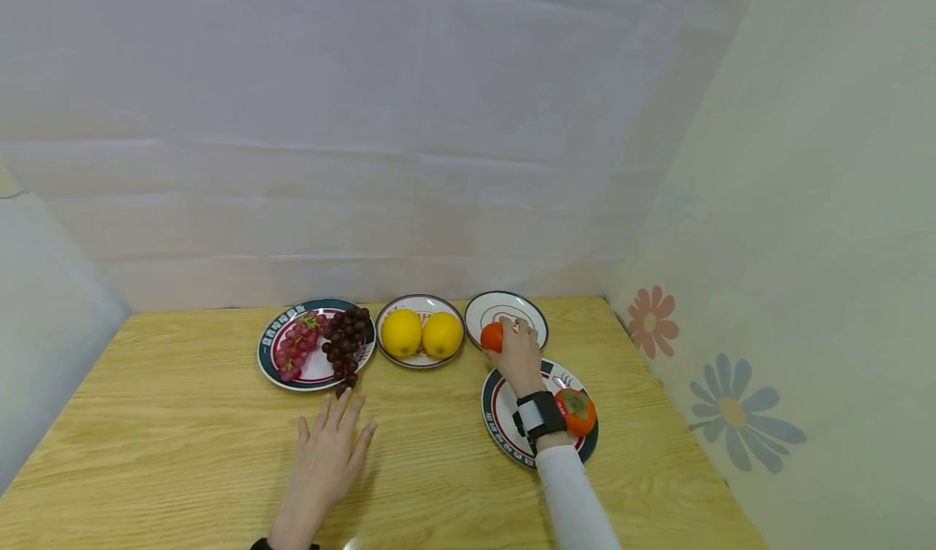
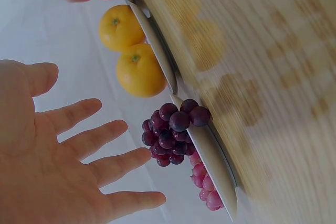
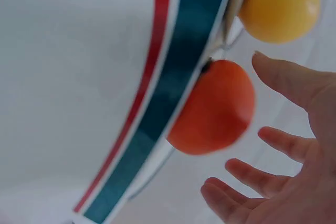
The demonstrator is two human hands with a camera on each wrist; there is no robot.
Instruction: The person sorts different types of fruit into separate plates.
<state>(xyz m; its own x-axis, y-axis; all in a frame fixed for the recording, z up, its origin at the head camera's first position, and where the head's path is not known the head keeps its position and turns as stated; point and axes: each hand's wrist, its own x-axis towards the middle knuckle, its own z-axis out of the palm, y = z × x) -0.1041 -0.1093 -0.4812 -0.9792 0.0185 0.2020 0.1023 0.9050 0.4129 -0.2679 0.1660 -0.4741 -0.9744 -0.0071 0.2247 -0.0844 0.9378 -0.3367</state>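
Observation:
My right hand point(image 1: 519, 363) is over the small white plate point(image 1: 536, 307) at the back right, beside an orange-red persimmon point(image 1: 491, 337). In the right wrist view, its thumb and fingers are spread around that persimmon point(image 3: 218, 111), with a gap between. Under the right wrist is a larger green-rimmed plate point(image 1: 500, 436), holding a second persimmon point(image 1: 578, 413) with a green calyx. My left hand point(image 1: 327, 452) hovers with fingers extended, just in front of the dark grapes point(image 1: 345, 339), holding nothing.
Dark grapes and pink grapes point(image 1: 296, 347) lie on a green-rimmed plate point(image 1: 269, 361) at the back left. Between the back plates, a small plate point(image 1: 422, 363) carries two yellow fruits point(image 1: 401, 335). A covered wall stands behind the wooden table point(image 1: 183, 436); a flower-patterned one borders its right side.

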